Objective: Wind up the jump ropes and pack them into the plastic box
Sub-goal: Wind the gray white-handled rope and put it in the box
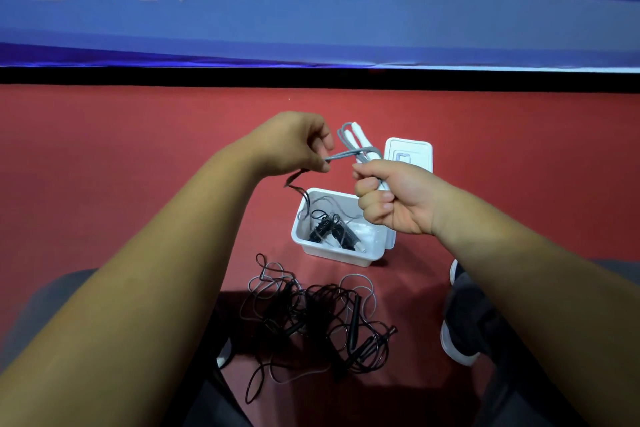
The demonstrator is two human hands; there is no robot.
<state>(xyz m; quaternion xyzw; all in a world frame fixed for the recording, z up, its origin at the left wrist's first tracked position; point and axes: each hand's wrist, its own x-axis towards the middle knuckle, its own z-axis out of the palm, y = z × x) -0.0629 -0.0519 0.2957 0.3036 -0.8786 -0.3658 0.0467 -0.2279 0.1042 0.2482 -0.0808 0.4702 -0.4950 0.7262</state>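
A matte red floor point(138, 149) runs up to a black strip point(311, 78); above that strip hangs a blue banner with large white lettering point(346, 28).

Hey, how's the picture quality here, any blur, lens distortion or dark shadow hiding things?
Head view: the wide-angle lens slightly bows the blue banner, its lettering soft; head view: the grey rope smears a little by the left hand; head view: a dark shadow swallows detail in the tangled black ropes; the white plastic box shows no harsh glare.
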